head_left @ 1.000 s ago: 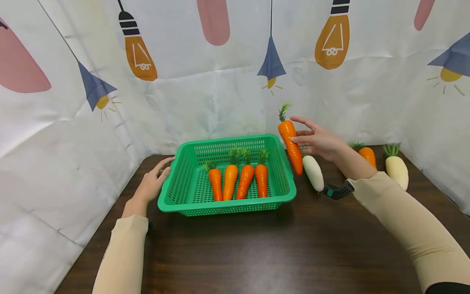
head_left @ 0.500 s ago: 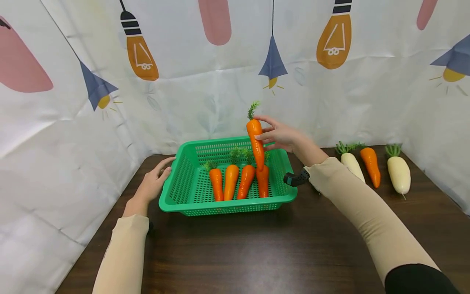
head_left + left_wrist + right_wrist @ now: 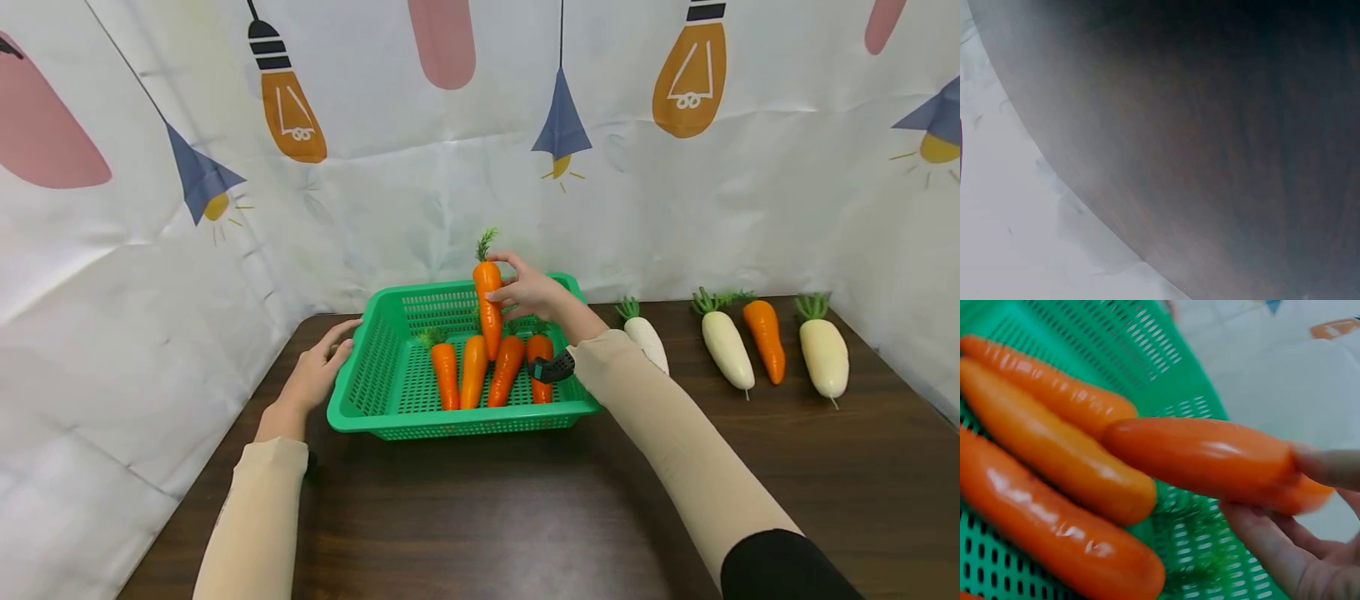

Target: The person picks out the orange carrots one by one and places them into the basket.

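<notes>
My right hand [image 3: 528,292] pinches an orange carrot [image 3: 488,308] with a green leafy top between thumb and fingers. It hangs nearly upright over the green basket [image 3: 450,427], tip down among the others. In the right wrist view, this carrot [image 3: 1204,459] appears above a lighter orange carrot [image 3: 1054,444] and its neighbours. Several carrots lie in a row in the basket, among them one [image 3: 445,375] at the left and one [image 3: 507,371] near the middle. At the basket's left rim rests my left hand [image 3: 315,371], its fingers fairly straight along the edge.
On the dark table [image 3: 480,517], right of the basket, lie a white radish [image 3: 647,342], partly behind my right sleeve, another white radish [image 3: 727,350], a loose carrot [image 3: 765,342] and a thicker white radish [image 3: 823,358]. A patterned white curtain [image 3: 450,200] stands behind the table.
My right hand has carried the carrot leftward from beside the basket's right rim to above its middle, then lower. The left hand stays at the left rim.
</notes>
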Available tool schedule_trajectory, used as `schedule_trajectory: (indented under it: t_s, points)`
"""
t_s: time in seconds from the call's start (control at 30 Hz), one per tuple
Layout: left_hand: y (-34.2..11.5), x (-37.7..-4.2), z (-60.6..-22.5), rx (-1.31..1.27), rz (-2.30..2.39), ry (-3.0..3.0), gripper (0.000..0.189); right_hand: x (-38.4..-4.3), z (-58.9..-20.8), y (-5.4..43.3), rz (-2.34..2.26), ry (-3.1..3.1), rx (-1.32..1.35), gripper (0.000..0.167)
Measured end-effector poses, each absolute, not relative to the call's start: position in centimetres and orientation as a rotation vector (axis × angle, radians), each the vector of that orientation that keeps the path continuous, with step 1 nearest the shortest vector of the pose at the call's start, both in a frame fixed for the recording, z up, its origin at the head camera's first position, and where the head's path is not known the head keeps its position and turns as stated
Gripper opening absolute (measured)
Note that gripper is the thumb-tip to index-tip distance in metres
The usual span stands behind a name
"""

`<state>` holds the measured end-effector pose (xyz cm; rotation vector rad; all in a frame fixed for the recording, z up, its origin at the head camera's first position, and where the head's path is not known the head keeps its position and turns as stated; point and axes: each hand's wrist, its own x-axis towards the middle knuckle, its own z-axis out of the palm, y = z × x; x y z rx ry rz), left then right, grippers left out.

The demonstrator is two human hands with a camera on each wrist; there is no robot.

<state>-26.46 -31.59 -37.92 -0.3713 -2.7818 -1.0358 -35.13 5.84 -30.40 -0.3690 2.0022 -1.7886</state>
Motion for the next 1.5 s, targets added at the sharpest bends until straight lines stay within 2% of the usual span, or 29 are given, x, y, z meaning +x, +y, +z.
schedule_trajectory:
  t_s: [0.23, 1.03, 1.5]
  points:
    - [-31.4, -26.5, -38.0, -0.354, -1.052, -2.769, 0.053, -35.5, -31.3, 5.0, -1.540, 2.104, -0.498, 0.076]
    - [-31.3, -26.4, -37.6, -0.336, -1.037, -2.773, 0.052, -35.5, -33.6, 3.1, -1.239, 2.508, -0.513, 0.066]
    - [-31.3, -26.5, -37.8, -0.337, -1.029, -2.778, 0.052, -35.2, -33.8, 3.7, -0.591, 2.591, -0.589, 0.056]
